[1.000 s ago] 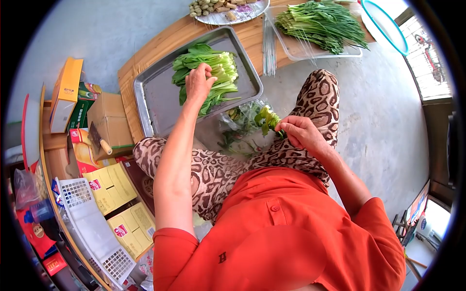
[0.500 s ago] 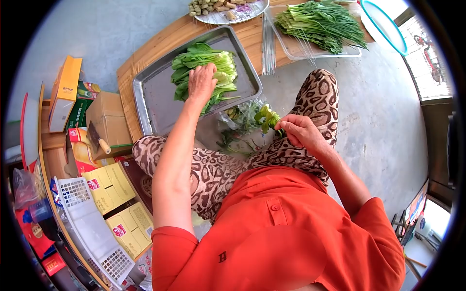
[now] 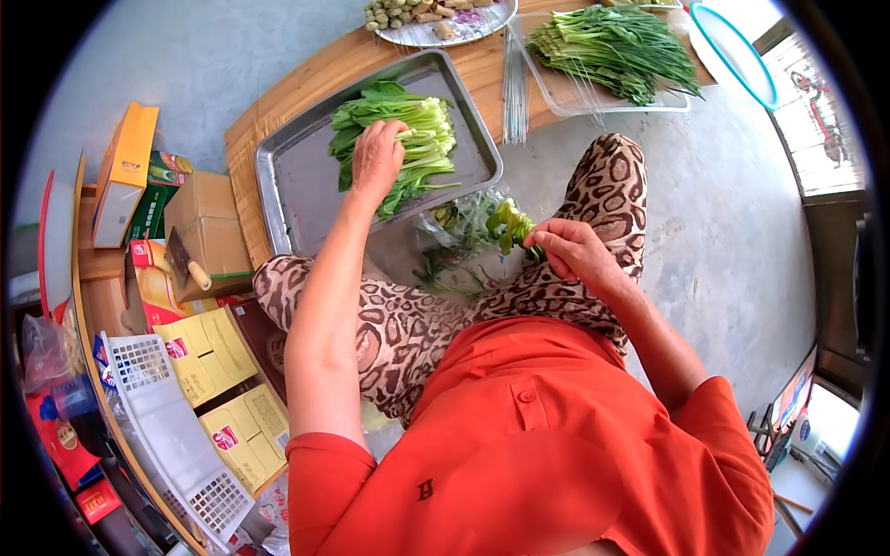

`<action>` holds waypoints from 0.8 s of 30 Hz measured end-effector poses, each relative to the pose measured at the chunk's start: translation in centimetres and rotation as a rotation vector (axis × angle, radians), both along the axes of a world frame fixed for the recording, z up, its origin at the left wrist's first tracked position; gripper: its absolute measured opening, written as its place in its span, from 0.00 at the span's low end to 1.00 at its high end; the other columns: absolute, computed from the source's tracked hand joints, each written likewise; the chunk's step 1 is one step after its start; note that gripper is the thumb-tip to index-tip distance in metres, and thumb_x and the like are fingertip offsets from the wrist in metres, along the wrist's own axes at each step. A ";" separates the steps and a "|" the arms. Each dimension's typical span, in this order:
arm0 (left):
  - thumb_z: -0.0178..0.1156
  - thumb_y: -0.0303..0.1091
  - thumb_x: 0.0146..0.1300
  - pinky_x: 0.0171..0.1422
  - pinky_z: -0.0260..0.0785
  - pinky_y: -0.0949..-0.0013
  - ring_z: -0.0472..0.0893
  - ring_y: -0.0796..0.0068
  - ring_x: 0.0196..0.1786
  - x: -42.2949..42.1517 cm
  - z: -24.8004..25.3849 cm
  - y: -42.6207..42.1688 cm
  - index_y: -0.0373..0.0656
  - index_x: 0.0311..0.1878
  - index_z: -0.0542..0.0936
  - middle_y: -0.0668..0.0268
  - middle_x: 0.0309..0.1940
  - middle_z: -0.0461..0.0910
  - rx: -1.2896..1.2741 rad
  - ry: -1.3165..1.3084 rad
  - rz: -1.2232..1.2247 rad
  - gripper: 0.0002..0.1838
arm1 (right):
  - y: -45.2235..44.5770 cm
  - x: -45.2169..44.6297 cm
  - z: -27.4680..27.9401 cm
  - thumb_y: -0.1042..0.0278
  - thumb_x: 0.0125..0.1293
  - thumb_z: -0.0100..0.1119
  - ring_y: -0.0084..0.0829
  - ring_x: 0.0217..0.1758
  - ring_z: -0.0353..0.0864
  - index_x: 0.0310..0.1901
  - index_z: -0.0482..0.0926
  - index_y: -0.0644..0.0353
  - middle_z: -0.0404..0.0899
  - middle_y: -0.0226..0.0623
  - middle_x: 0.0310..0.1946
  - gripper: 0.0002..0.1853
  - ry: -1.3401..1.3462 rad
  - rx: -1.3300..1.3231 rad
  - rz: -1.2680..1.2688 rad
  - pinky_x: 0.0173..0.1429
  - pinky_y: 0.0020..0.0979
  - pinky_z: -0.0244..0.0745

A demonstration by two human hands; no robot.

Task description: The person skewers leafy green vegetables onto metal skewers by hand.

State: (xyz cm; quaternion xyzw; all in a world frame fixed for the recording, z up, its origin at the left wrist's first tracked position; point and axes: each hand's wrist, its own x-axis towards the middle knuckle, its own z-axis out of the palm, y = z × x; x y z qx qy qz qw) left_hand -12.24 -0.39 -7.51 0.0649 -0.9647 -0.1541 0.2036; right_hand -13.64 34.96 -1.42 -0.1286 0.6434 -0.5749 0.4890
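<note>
My left hand (image 3: 377,156) rests on the leafy greens (image 3: 426,130) in the grey metal tray (image 3: 287,199). Its fingers curl down among the stems, and whether they grip any is hidden. Over my right knee, my right hand (image 3: 575,248) is closed in a pinch on a small skewered bunch of greens (image 3: 508,225), leaves pointing left. Below that bunch, a clear plastic bag with loose leaves (image 3: 454,232) lies between my legs. Thin metal skewers (image 3: 515,93) lie on the wooden table (image 3: 324,65) beside the tray.
A clear tub (image 3: 556,97) with long green stalks (image 3: 616,51) stands at the table's right, near a plate (image 3: 464,35) of skewered food. On my left are a cardboard box (image 3: 209,232) with a knife (image 3: 190,269), yellow boxes (image 3: 246,431) and a white basket (image 3: 171,426).
My left hand has shifted slightly over the greens, moving right and then back left. My right hand keeps its pinch on the small bunch in nearly the same place.
</note>
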 end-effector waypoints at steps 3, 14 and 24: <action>0.56 0.25 0.54 0.47 0.68 0.56 0.76 0.55 0.45 -0.5 -0.6 -0.2 0.45 0.41 0.74 0.58 0.39 0.75 0.093 0.039 0.035 0.11 | -0.2 0.1 0.2 0.63 0.74 0.46 0.12 0.12 0.53 0.41 0.78 0.62 0.60 0.19 0.11 0.13 0.018 0.013 0.009 0.17 0.19 0.49; 0.65 0.31 0.52 0.48 0.71 0.56 0.78 0.56 0.47 -2.1 -0.7 1.9 0.50 0.44 0.78 0.62 0.43 0.76 0.115 -0.220 0.095 0.14 | -0.2 0.1 0.4 0.63 0.74 0.47 0.13 0.12 0.53 0.41 0.78 0.61 0.59 0.19 0.11 0.13 0.013 0.010 0.003 0.17 0.20 0.48; 0.66 0.27 0.52 0.45 0.70 0.56 0.78 0.55 0.43 -1.7 -0.1 1.8 0.49 0.40 0.76 0.61 0.39 0.74 0.117 -0.162 0.041 0.12 | -0.2 0.0 0.7 0.64 0.73 0.49 0.13 0.13 0.54 0.39 0.78 0.62 0.60 0.19 0.12 0.12 0.008 0.021 -0.014 0.17 0.19 0.49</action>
